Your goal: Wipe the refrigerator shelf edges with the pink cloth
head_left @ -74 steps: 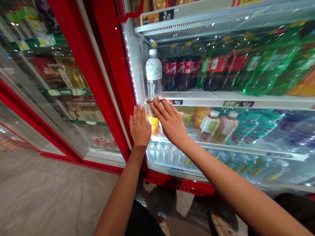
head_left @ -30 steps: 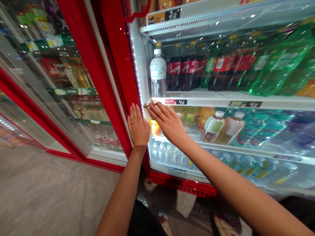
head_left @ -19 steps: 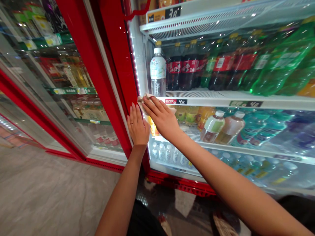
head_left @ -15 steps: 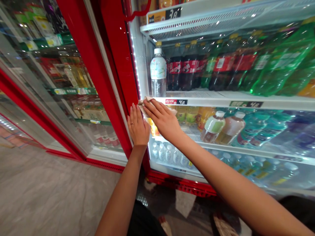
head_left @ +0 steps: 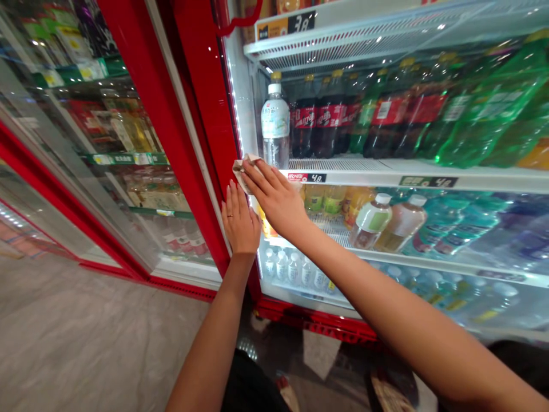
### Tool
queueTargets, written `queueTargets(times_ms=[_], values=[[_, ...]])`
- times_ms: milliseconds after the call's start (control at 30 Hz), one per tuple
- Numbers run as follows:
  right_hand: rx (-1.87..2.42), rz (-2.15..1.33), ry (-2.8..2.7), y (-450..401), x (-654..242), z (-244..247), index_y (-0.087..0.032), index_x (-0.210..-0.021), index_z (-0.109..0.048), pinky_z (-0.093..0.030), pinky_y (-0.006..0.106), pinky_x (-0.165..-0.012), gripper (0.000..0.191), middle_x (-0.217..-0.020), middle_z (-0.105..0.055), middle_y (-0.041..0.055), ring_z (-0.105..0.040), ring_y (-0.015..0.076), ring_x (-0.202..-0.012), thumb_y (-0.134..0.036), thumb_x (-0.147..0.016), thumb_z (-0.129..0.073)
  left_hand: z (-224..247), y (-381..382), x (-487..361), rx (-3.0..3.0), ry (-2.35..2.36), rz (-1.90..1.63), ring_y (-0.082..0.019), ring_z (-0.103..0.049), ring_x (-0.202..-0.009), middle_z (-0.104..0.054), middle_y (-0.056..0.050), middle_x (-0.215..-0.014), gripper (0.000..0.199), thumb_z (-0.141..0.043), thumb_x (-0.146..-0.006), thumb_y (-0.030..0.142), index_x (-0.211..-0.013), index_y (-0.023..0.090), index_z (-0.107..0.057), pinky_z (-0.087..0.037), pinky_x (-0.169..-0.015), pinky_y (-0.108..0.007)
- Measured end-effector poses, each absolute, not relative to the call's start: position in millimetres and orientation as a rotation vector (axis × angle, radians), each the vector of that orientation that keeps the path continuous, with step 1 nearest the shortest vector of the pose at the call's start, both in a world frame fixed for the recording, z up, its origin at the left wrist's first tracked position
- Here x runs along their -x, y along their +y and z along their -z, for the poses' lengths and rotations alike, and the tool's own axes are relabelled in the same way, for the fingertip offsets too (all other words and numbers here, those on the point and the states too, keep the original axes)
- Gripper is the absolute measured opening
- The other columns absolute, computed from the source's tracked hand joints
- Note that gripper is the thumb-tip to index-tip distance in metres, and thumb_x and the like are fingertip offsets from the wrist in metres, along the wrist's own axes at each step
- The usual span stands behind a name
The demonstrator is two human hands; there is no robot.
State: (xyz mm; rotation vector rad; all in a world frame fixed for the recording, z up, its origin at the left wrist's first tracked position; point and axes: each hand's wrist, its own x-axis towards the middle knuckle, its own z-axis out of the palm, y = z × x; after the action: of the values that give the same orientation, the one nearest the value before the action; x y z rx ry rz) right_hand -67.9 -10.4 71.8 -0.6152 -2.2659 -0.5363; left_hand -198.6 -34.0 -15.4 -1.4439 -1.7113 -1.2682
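Note:
Flat against a fridge's glass door (head_left: 274, 229), my right hand (head_left: 274, 197) presses a creased whitish cloth (head_left: 241, 170). Its fingers are stretched over the cloth, which shows past the fingertips and a little at the far side of the hand. Just left of it, my left hand (head_left: 241, 220) lies on the red door frame (head_left: 214, 109) by the edge of the glass. The left fingers are straight and hold nothing; a ring is on one of them. Behind the glass, close to the cloth, stands a clear bottle with a white cap (head_left: 275, 123).
Shelves behind the glass hold cola bottles (head_left: 330, 123), green bottles (head_left: 497, 114), tea bottles (head_left: 372, 220) and small water bottles (head_left: 283, 268). A second red-framed fridge (head_left: 154, 114) stands at the left. Below are the grey floor (head_left: 86, 337) and part of a foot (head_left: 288, 393).
My right hand has slid slightly up and to the left with the cloth, which now reaches the edge of the red frame. My left hand has stayed in place.

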Motion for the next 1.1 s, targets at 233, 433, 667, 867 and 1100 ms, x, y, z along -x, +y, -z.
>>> queueTargets(times_ms=[233, 433, 667, 867, 1100], values=[[0.6, 0.613, -2.247, -9.8, 56.2, -58.3, -0.017, -0.168, -0.041, -0.027, 0.044, -0.141, 0.059, -0.178, -0.037, 0.0031, -0.029, 0.0204, -0.168, -0.013, -0.111, -0.03, 13.3, -37.6, 201.5, 1.487, -1.736, 1.25, -0.02, -0.021, -0.17, -0.031, -0.01, -0.18, 0.07, -0.042, -0.103, 0.016, -0.172, 0.014, -0.031, -0.01, -0.141, -0.04], [0.653, 0.573, -2.189, -7.8, 70.2, -67.1, -0.015, -0.17, -0.036, -0.024, 0.046, -0.142, 0.059, -0.179, -0.034, 0.0064, -0.024, 0.0218, -0.169, -0.016, -0.112, -0.025, 13.7, -37.3, 200.7, 1.487, -1.747, 1.254, -0.02, -0.021, -0.17, -0.031, -0.011, -0.18, 0.07, -0.043, -0.103, 0.017, -0.172, 0.014, -0.031, -0.01, -0.141, -0.039], [0.626, 0.615, -2.265, -13.4, 67.7, -63.3, -0.014, -0.168, -0.04, -0.029, 0.044, -0.14, 0.058, -0.178, -0.037, 0.0065, -0.031, 0.0231, -0.167, -0.016, -0.111, -0.028, 16.9, -36.4, 201.0, 1.487, -1.753, 1.282, -0.019, -0.022, -0.17, -0.032, -0.012, -0.18, 0.07, -0.044, -0.102, 0.017, -0.171, 0.012, -0.033, -0.011, -0.141, -0.038], [0.592, 0.594, -2.283, -7.4, 58.1, -58.2, -0.016, -0.168, -0.041, -0.028, 0.045, -0.141, 0.058, -0.178, -0.037, 0.0043, -0.028, 0.0206, -0.168, -0.014, -0.111, -0.028, 20.9, -39.0, 204.8, 1.468, -1.761, 1.294, -0.019, -0.023, -0.169, -0.033, -0.011, -0.18, 0.072, -0.045, -0.102, 0.018, -0.172, 0.014, -0.031, -0.015, -0.14, -0.039], [0.612, 0.568, -2.283, -13.1, 66.8, -63.8, -0.022, -0.174, -0.03, -0.024, 0.046, -0.142, 0.065, -0.18, -0.033, 0.0029, -0.025, 0.0219, -0.169, -0.015, -0.109, -0.031, 20.4, -41.1, 205.7, 1.478, -1.807, 1.274, -0.021, -0.024, -0.169, -0.032, -0.012, -0.18, 0.071, -0.044, -0.102, 0.018, -0.172, 0.012, -0.032, -0.013, -0.141, -0.041]])
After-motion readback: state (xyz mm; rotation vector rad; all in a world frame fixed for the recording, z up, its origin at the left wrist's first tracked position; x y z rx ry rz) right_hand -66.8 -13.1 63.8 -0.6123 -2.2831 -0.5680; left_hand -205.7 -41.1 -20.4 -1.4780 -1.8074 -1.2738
